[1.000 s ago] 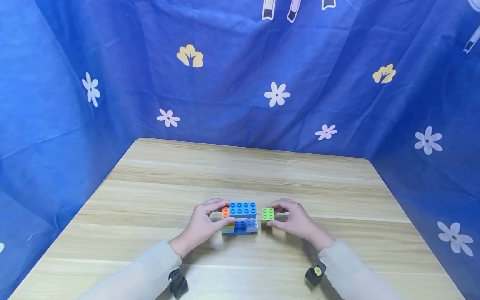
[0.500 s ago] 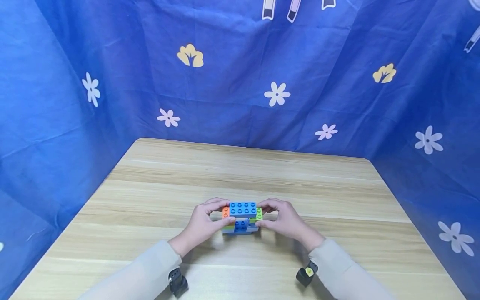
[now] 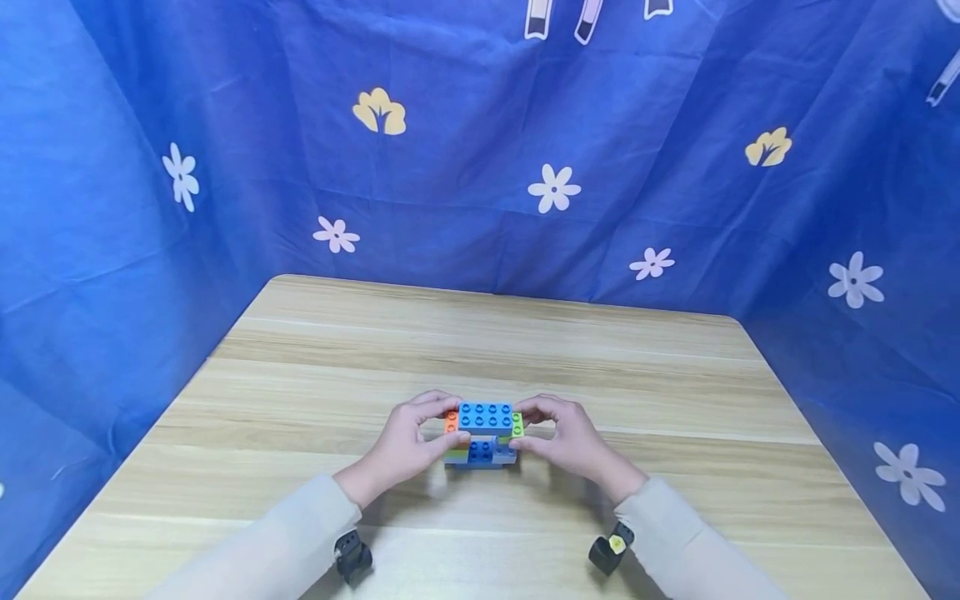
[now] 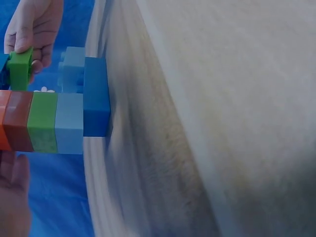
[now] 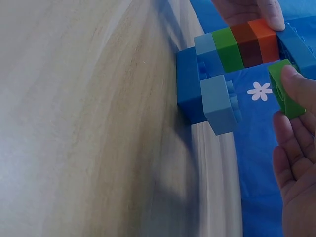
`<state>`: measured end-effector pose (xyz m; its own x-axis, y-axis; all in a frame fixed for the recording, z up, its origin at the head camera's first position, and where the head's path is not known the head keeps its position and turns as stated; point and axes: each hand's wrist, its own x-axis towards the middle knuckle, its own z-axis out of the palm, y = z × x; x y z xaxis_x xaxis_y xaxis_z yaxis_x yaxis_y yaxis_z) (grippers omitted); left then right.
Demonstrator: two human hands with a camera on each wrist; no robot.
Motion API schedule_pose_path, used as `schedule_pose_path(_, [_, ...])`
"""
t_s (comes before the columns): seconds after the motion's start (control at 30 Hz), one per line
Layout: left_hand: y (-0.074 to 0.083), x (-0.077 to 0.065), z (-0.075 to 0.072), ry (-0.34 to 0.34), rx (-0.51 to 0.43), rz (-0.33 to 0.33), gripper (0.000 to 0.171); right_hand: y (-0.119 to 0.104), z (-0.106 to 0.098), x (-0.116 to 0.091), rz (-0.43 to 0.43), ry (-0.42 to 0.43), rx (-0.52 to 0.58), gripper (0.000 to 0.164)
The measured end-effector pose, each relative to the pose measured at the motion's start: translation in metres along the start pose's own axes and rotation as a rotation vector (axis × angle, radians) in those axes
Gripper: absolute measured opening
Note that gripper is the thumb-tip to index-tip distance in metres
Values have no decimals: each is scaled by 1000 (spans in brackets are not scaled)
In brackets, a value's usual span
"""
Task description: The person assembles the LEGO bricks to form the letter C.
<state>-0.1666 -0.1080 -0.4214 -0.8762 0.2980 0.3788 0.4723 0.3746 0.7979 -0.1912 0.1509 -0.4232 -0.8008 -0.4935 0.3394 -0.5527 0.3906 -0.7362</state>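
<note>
In the head view a toy-brick structure stands mid-table. A long blue brick (image 3: pixel 485 415) forms its top, its left end on an orange brick (image 5: pixel 267 40). Below the orange come a brown-red brick (image 5: pixel 247 45), a green one (image 5: pixel 228 49), a light blue one and a blue base brick (image 4: pixel 96 96). My left hand (image 3: pixel 405 437) grips the upper left end, thumb in front. With thumb and fingers my right hand (image 3: pixel 570 433) pinches a small lime-green brick (image 5: pixel 286 89) under the top brick's right end. A gap separates it from the lower light blue brick (image 5: pixel 218 105).
The wooden table (image 3: pixel 480 350) extends around the structure on all sides. Blue cloth (image 3: pixel 465 167) with printed flowers hangs behind and at both sides. A black wrist camera (image 3: pixel 352 557) sits at the left wrist, another camera (image 3: pixel 609 550) at the right.
My right hand has moved left, bringing the lime-green brick from beside the structure to under the top brick's right end. The left hand keeps its grip with barely any movement.
</note>
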Motion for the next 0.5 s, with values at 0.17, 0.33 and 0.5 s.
schedule_pose_path(0.17, [1, 2, -1, -15, 39, 26, 44, 1, 2, -1, -2, 30, 10, 39])
schedule_pose_path(0.33, [1, 4, -2, -28, 45, 23, 45, -3, 2, -2, 20, 38, 13, 39])
schedule_pose_path(0.5, [0, 4, -3, -30, 41, 19, 45, -4, 5, -3, 94, 26, 51, 41])
